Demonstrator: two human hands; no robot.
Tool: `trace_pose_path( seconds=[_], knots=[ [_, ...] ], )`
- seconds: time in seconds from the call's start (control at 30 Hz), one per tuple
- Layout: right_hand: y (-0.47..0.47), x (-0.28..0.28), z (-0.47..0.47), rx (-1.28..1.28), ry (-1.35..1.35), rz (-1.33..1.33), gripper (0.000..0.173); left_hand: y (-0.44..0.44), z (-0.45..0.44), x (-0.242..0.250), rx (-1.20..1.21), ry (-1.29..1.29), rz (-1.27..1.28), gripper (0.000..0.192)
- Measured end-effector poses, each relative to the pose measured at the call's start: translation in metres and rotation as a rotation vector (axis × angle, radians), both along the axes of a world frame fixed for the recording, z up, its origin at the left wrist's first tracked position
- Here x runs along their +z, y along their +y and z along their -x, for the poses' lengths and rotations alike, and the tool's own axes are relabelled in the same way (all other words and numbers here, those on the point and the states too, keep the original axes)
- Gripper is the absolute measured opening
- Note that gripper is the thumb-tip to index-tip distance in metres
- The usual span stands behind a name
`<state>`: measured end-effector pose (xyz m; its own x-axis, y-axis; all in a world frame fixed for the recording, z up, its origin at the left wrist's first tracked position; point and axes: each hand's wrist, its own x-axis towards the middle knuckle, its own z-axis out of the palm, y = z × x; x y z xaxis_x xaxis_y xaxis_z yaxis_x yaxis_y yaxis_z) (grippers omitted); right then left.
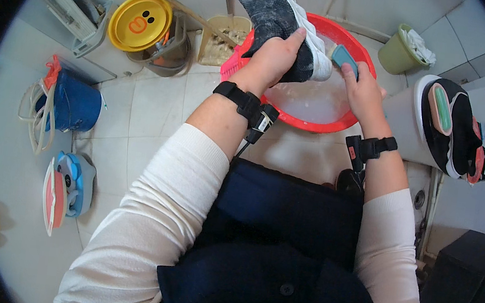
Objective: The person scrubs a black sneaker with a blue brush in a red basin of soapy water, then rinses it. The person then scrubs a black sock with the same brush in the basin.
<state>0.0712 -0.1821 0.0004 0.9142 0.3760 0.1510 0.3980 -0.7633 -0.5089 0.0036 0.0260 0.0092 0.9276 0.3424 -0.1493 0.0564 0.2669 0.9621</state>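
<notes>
My left hand (275, 58) grips a black knit shoe (267, 13) with a thick white sole, holding it tilted above the left part of a red plastic basin (339, 127). Cloudy, sudsy water (309, 98) fills the bottom of the basin. In my right hand (363, 91) is a blue-handled brush (345, 59), over the basin's right side; its head lies close to the shoe's sole, and whether they touch cannot be told. A pink brush or comb-like tool (231, 64) rests at the basin's left rim.
On the right, a black shoe (463, 127) and a pink-and-green brush (442, 109) lie on a white surface. A green bin (397, 54) stands beyond the basin. Leftward are a dustpan (209, 51), a grey bin (174, 60), a yellow lid (140, 23) and a blue bucket (77, 103).
</notes>
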Motion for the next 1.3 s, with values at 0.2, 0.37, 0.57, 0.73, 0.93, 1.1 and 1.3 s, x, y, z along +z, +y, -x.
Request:
trace_pose_path(
  seconds=[0.2,0.37,0.57,0.73,0.93,1.1,1.3],
  knots=[
    [-0.002,0.0,0.0,0.045,-0.079,-0.139,0.052,-0.002,-0.001,-0.009,-0.045,0.054,-0.159,0.07],
    [0.002,0.012,0.006,0.123,-0.162,-0.119,0.048,0.003,-0.003,-0.01,-0.031,0.118,-0.482,0.074],
    [0.02,0.019,0.014,0.079,-0.19,-0.099,0.047,-0.011,0.004,-0.007,-0.183,0.209,-0.71,0.071],
    [0.015,0.015,0.015,0.094,-0.239,-0.036,0.045,-0.009,0.006,-0.003,-0.057,0.214,-0.683,0.073],
    [0.012,0.007,0.013,0.098,-0.293,-0.076,0.042,-0.006,0.004,-0.005,-0.12,0.211,-0.642,0.078],
    [0.014,0.006,0.012,0.091,-0.285,-0.09,0.041,-0.01,0.006,-0.003,-0.047,0.233,-0.448,0.075],
    [0.01,0.005,0.012,0.092,-0.264,-0.076,0.047,-0.012,0.008,-0.002,-0.079,0.24,-0.495,0.072]
  ],
)
